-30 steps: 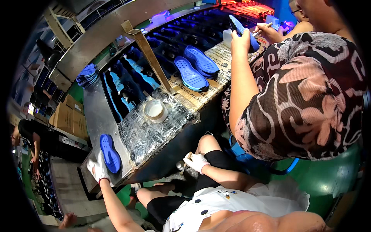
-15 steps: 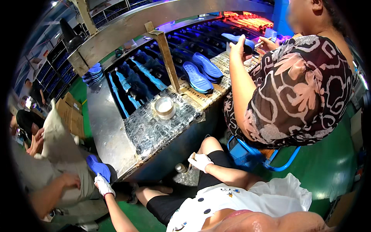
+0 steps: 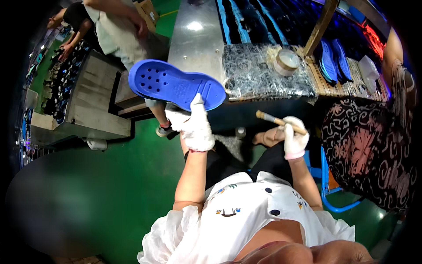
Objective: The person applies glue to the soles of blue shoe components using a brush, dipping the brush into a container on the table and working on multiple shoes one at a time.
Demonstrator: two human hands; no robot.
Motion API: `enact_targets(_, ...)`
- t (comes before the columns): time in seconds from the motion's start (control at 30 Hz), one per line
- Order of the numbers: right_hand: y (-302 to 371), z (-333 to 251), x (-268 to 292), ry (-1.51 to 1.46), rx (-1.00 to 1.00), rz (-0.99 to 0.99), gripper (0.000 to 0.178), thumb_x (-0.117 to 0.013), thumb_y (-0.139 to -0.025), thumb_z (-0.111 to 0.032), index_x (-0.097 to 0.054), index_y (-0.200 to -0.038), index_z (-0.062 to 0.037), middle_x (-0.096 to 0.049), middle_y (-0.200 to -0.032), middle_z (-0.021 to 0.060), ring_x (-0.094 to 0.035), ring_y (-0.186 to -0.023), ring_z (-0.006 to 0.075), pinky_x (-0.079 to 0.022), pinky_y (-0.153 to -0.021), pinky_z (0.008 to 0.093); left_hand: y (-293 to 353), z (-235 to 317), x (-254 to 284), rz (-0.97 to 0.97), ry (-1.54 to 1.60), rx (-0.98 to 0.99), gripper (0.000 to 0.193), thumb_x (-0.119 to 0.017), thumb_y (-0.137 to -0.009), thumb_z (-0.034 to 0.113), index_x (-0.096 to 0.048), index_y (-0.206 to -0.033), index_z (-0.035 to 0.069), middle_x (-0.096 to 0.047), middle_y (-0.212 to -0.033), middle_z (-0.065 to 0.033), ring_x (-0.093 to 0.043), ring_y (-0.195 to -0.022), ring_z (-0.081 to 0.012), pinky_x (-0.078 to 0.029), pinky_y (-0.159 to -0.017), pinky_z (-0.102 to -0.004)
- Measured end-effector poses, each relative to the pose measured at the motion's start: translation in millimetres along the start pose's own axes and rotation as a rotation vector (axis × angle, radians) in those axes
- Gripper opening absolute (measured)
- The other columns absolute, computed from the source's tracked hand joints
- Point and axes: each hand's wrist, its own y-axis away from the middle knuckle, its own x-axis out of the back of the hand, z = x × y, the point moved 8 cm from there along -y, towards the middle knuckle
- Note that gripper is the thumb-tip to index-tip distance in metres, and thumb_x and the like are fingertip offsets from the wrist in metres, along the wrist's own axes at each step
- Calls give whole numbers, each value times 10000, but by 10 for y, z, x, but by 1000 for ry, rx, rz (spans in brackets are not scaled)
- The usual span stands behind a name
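My gloved left hand (image 3: 195, 127) grips a blue shoe sole (image 3: 178, 88) by its heel end, thumb on the upper face. Small holes dot the wide end, and grooves cross the narrower end. In my gloved right hand (image 3: 295, 138) is a paintbrush (image 3: 270, 118) with a wooden handle, its bristles pointing left toward the sole but apart from it. A round tub (image 3: 286, 62) of whitish stuff stands on the plastic-wrapped bench end beyond. Farther right, a pair of blue soles (image 3: 328, 61) lies on the bench.
Dark conveyor slots with light-blue strips (image 3: 250, 22) run behind the wrapped bench end (image 3: 246, 79). A wooden post (image 3: 321, 27) rises there. A co-worker in a patterned top (image 3: 365, 154) sits close on my right, by a blue chair frame (image 3: 336, 207). Another person stands at far left.
The view has swung left. My left hand has brought the blue sole up from beside the bench's left corner to in front of me. My right hand has risen, with the brush now plainly visible.
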Motion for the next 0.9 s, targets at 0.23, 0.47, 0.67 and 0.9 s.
enact_targets(0.23,-142,-1026,-350,76,389,-210,189,-583,-771,98,-617,-949,44,-606,-772,106,-559,-509,140,-457,-487,264,369,6,-164,-63,-31,55,489,-771,-773,52,-424,-1109,-24,-536,-1089,-130,-554,-947,-181,-472,-873,-324)
enact_targets(0.47,-110,-1178,-476,421,613,-221,262,-697,-656,49,-647,-900,-34,-648,-737,67,-572,-573,218,-461,-523,303,443,55,-155,-93,-89,5,467,-746,-787,9,-446,-1143,-26,-566,-1087,-115,-575,-948,-166,-492,-878,-321)
enact_targets(0.67,-120,-1219,-516,390,644,-234,253,-702,-642,51,-655,-871,-46,-623,-689,64,-572,-564,215,-462,-516,296,481,45,-169,-48,-113,-55,470,-793,-749,57,-461,-1068,-38,-576,-1025,-139,-590,-903,-201,-497,-829,-341)
enact_targets(0.9,-81,-1246,-376,381,656,-164,228,-705,-605,29,-655,-811,-54,-617,-662,58,-564,-525,217,-461,-484,298,470,50,-175,-75,-53,-55,432,-779,-762,46,-490,-1069,-45,-592,-1025,-143,-597,-892,-196,-500,-824,-336)
